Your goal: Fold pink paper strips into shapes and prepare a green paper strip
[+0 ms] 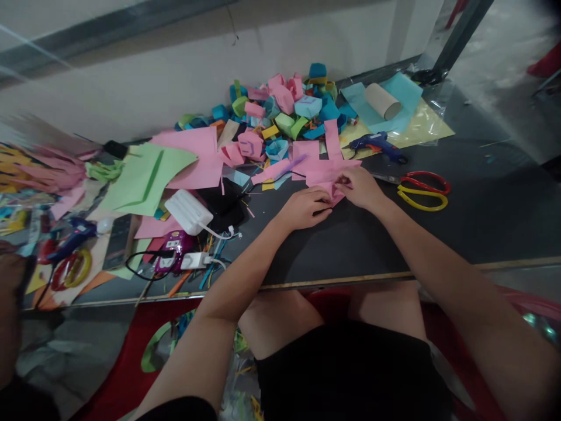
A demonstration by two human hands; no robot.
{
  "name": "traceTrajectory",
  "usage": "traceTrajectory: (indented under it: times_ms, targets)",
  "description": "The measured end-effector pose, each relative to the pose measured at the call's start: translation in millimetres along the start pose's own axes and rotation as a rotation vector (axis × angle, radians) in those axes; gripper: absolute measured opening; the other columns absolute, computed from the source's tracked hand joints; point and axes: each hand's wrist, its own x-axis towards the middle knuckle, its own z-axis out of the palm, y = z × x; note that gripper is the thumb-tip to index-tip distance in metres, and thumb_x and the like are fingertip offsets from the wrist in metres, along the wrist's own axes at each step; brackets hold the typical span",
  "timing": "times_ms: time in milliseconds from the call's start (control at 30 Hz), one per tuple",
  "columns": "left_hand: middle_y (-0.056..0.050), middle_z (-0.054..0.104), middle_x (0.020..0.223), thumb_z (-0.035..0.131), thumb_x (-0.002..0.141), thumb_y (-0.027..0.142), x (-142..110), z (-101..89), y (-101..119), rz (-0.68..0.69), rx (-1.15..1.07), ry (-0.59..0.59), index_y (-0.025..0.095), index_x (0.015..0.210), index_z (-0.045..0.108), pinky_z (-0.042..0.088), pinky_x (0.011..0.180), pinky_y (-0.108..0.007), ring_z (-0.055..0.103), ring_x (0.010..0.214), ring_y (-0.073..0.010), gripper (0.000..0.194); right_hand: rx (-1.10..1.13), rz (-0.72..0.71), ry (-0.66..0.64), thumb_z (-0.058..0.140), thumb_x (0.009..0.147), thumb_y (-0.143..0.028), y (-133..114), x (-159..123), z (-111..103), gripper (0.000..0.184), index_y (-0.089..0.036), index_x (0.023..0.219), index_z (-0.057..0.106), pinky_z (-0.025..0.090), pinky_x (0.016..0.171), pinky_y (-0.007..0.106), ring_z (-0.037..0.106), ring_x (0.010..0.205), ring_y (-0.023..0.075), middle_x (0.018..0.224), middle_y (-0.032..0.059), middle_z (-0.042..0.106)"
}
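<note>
Nearest, both forearms reach over the matte black tabletop [359,240], its front edge trimmed with a pale strip. The left hand [304,207] lies curled, fingertips pressing down on the near corner of a thin, creased pink paper sheet [326,172]. The right hand [359,186] pinches a fold of the same sheet between thumb and fingers. The sheet lies flat on the tabletop, just ahead of the hands. To the right rest glossy red-and-yellow plastic-handled scissors [423,190]. Left lie a smooth white rectangular plastic box [188,211] and a large light-green paper sheet [144,178]. Farther back sit a blue glue gun [379,145], a beige cardboard tube [383,100] and a heap of small folded paper boxes, pink, blue and green [284,111], against the wall.
</note>
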Motion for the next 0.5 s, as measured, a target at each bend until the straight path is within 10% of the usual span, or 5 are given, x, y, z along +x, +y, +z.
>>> traceTrajectory:
  times_ms: [500]
  targets:
    - [-0.017, 0.076, 0.122, 0.054, 0.105, 0.031, -0.4, 2.8, 17.0, -0.022, 0.251, -0.125, 0.009, 0.121, 0.074, 0.060, 0.098, -0.034, 0.072, 0.119, -0.0237, 0.034, -0.002, -0.010, -0.007, 0.066, 0.088, -0.024, 1.6, -0.7, 0.5, 0.005, -0.022, 0.087, 0.071, 0.045, 0.083, 0.040, 0.060, 0.087, 0.0248, 0.090, 0.0078, 0.070]
